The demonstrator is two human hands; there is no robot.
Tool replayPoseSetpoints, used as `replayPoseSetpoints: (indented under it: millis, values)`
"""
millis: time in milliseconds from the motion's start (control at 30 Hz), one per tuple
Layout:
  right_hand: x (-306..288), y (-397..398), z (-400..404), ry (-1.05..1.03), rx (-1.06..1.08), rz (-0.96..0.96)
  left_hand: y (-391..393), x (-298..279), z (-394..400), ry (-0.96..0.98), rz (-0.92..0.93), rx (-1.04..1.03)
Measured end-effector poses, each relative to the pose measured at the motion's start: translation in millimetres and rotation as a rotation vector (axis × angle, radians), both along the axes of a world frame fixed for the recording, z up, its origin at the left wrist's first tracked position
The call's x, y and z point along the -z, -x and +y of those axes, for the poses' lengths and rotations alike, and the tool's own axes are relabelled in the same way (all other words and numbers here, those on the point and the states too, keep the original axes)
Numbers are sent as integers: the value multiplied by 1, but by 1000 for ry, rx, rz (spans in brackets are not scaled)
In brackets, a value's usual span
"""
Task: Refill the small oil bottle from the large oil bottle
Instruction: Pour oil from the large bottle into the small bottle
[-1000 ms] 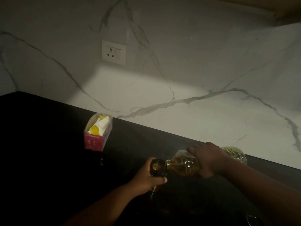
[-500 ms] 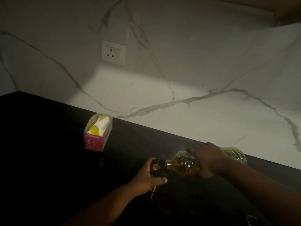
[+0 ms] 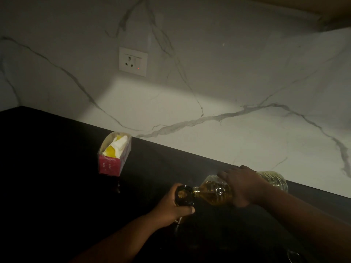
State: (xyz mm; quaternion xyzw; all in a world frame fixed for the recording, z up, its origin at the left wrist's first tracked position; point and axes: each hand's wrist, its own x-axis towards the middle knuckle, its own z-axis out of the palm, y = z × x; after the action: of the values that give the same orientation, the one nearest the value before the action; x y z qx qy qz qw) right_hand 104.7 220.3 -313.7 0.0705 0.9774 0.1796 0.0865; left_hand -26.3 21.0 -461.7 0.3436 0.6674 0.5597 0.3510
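On the far left of the dark surface [image 3: 57, 168] I note a pink carton [image 3: 114, 158], open at the top, with white and yellow material inside. It stands near the marble wall [image 3: 228, 92], which carries a white socket plate [image 3: 133, 61] with a small red light showing. Moving right, I record the left hand [image 3: 171, 205] as the first grip: its fingers and thumb are curled closed round the small oil bottle [image 3: 184, 195], a dark vessel standing upright, its open mouth facing up. I cannot tell its fill level in this light. Immediately to its right, the large oil bottle [image 3: 216, 193] lies tipped nearly horizontal, its neck at the rim of the small bottle's mouth. Golden oil fills the neck end; the base end, towards the wall, looks clear. The right hand [image 3: 241, 186], the second grip, is wrapped over the middle of this large bottle from above, fingers closed on it. Both forearms enter from the lower edge.
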Motion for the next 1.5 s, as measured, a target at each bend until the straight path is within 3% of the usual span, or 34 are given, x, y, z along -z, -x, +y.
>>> replayPoseSetpoints:
  millis: [1500]
  values:
    - [4, 1, 5, 12, -5, 0, 0, 1, 2, -1, -19, -3]
